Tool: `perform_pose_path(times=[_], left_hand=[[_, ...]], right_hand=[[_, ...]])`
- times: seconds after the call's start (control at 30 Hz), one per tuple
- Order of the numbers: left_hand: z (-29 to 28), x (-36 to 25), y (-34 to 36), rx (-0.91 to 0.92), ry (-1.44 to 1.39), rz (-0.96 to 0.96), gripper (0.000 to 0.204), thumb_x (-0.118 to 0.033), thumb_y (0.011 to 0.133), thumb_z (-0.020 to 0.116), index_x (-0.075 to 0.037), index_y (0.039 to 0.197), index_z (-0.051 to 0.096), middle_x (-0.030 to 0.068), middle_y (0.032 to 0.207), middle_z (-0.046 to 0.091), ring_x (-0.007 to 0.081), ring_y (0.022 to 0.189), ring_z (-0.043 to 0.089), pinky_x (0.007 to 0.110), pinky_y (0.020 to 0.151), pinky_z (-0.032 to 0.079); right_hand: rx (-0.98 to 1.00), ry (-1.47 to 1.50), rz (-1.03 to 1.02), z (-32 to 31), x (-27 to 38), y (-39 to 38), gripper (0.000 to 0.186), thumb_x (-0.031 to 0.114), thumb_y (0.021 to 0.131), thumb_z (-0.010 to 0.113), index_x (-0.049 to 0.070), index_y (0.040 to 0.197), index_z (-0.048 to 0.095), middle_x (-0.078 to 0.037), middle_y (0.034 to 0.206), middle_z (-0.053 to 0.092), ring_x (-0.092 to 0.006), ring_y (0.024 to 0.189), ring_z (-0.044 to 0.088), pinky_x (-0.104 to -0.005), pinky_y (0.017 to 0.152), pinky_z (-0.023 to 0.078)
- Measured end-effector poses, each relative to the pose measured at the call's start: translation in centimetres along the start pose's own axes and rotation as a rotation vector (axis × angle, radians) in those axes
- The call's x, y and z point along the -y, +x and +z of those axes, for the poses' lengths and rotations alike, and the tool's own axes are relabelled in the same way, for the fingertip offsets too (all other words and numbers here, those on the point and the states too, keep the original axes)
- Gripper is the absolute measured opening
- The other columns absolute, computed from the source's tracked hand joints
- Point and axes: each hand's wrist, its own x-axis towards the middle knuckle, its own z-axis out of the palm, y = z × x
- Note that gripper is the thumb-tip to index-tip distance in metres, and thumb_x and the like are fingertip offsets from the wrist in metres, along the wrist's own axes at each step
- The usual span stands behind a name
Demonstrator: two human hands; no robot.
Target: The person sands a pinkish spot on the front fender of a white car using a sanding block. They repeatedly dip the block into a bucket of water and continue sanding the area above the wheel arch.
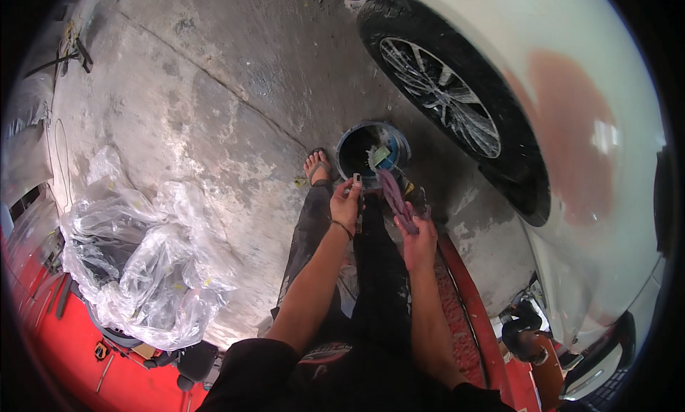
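The white car body point(571, 126) fills my right side, with a wide reddish-brown patch of primer or filler point(571, 133) on the panel behind the dark tyre and its silver spoked wheel point(442, 98). That patch looks dull and unpainted, so I judge the panel work is partway: the surface has been prepared but the finish is not on. Under me is the stained grey concrete floor point(214, 112), and to my left a heap of crumpled clear plastic sheeting point(135, 248) lies beside a red trolley point(64, 340). Just ahead of my sandalled foot point(318, 166) stands a round blue bucket point(399, 137) with a dark inside and a pale scrap resting in it. My right hand point(419, 240) is closed around a limp purple-grey strip of cloth or abrasive sheet point(394, 194), which hangs from my fist up over the bucket's near rim. My left hand point(347, 201) pinches a small grey block point(357, 178) between fingertips, held beside the bucket. Whether the strip is wet I cannot tell
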Motion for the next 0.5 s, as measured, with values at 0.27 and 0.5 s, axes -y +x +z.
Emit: perform_pose_path(times=[0.27,0.5], left_hand=[[5.2,0.1,-2.8,0.038,-0.229,-0.064,0.038,-0.029,0.107,0.082,-0.012,0.139,0.071,0.0039,0.112,0.077,0.0214,0.091,0.076,0.041,0.077,0.066],[13.4,-11.2,-19.7,0.819,-0.318,-0.193,0.038,-0.029,0.111,0.075,-0.016,0.146,0.067,0.0064,0.125,0.079,0.0246,0.115,0.077,0.046,0.099,0.065]], right_hand=[[0.080,0.035,-0.087,0.4,13.1,-15.5,0.041,0.011,0.109,0.063,0.003,0.148,0.058,-0.014,0.120,0.071,-0.0262,0.117,0.071,-0.0469,0.104,0.062],[0.164,-0.428,-0.204,2.3,17.4,-14.5,0.042,0.020,0.110,0.069,0.011,0.150,0.061,-0.003,0.107,0.067,-0.0164,0.103,0.069,-0.0388,0.099,0.062]])
